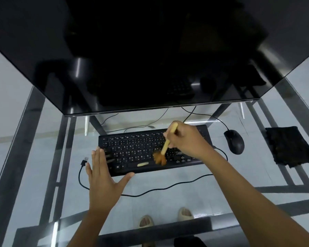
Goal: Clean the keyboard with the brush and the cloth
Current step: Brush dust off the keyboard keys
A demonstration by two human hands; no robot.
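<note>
A black keyboard lies on the glass desk below the monitor. My right hand grips the pale wooden handle of a brush; its brown bristles, blurred, touch the keys right of the space bar. My left hand is flat with straight, spread fingers at the keyboard's front-left corner, fingertips over the left keys, thumb along the front edge. A dark cloth lies folded at the far right of the desk.
A big dark monitor overhangs the back of the desk. A black mouse sits between keyboard and cloth. The keyboard's cable loops in front, its USB plug lying loose at the left. Feet in sandals show through the glass desk.
</note>
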